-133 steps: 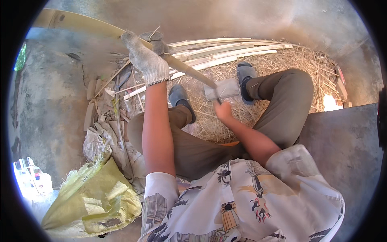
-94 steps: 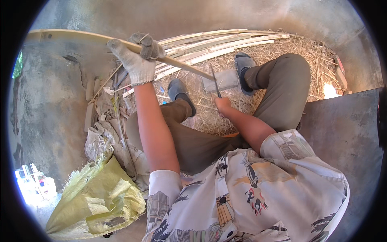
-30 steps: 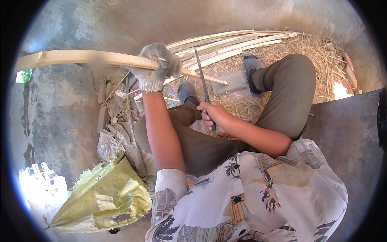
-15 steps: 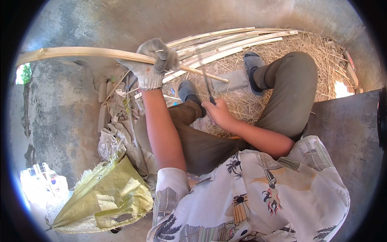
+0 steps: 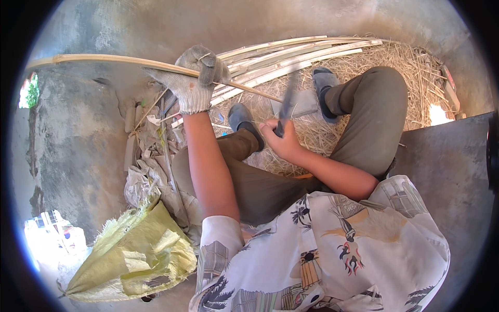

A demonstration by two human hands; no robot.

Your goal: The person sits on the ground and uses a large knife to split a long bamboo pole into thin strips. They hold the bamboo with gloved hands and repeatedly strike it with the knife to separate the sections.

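My left hand (image 5: 188, 86), in a grey-white knitted work glove, is closed around a long pale bamboo strip (image 5: 114, 58). The strip runs from the far left, through the glove, to a thin tip right of it. In my bare right hand (image 5: 285, 144) is the dark handle of a knife (image 5: 287, 99). Its blade points away from me, smeared by motion, and lies across or just beside the strip's tip; I cannot tell whether they touch. A flat grey block (image 5: 306, 102) sits on the ground behind the blade, between my shoes.
Several split bamboo strips (image 5: 332, 53) lie along the wall at the back. Straw and shavings (image 5: 410, 78) cover the ground around my feet. A torn yellow woven sack (image 5: 150, 249) and crumpled cloth (image 5: 143, 184) are at my left. A concrete wall (image 5: 291, 18) curves behind.
The knife has swung from leaning left to leaning right, with more of the blade's side showing. The bamboo strip has turned slightly and looks thinner, its left part a little higher.
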